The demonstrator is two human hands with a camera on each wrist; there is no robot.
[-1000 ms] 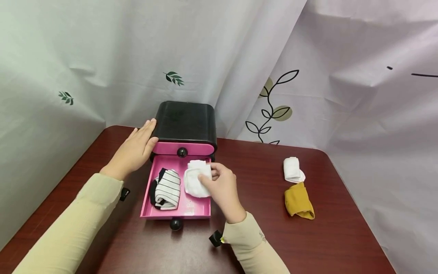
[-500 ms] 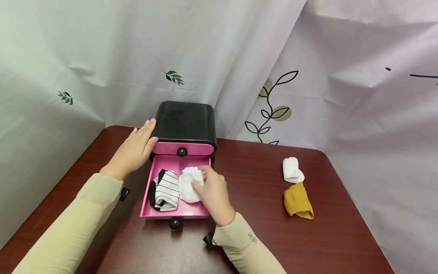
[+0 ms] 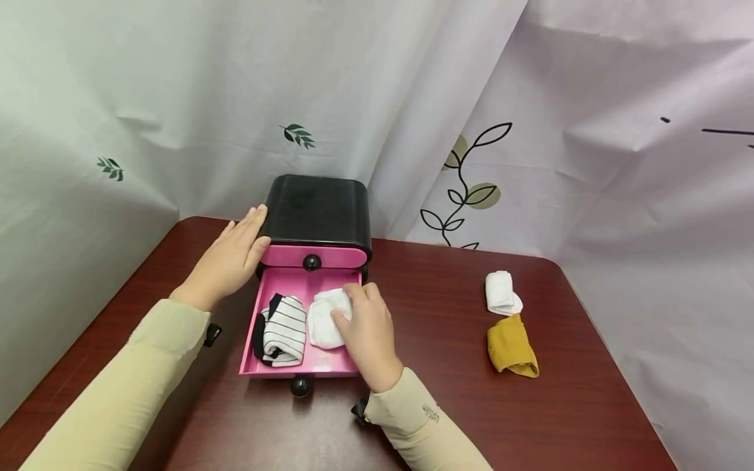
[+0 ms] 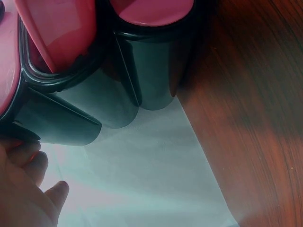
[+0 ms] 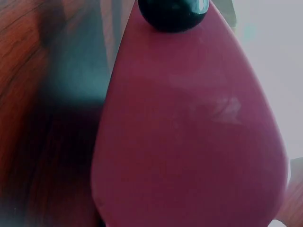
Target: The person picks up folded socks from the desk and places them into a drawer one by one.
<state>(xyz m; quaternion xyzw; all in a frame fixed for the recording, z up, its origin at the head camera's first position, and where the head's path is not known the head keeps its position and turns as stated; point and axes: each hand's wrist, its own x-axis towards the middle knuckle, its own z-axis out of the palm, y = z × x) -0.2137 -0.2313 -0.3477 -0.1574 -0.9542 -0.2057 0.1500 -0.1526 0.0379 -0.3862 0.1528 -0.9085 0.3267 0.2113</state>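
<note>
A small black cabinet [image 3: 318, 209] stands on the table with its lower pink drawer [image 3: 283, 281] pulled out. Against the cabinet's left side rests my left hand [image 3: 226, 261], fingers straight; some of its fingers also show in the left wrist view. Inside the drawer, a striped black-and-white folded sock [image 3: 285, 332] lies on the left. To its right is a folded white sock [image 3: 326, 320], which my right hand [image 3: 371, 333] pinches at its right edge between thumb and fingers. The right wrist view mostly shows the drawer front [image 5: 189, 118] and its black knob [image 5: 173, 12].
Another folded white sock [image 3: 501, 292] and a mustard-yellow folded sock [image 3: 512, 347] lie on the right of the brown table [image 3: 436, 314]. A closed upper drawer [image 3: 341, 257] sits above the pulled-out one. White patterned cloth [image 3: 235, 98] hangs behind.
My right hand has brought the white sock left and down onto the drawer floor, beside the striped sock. The striped sock has shifted slightly left. My left hand has stayed against the cabinet.
</note>
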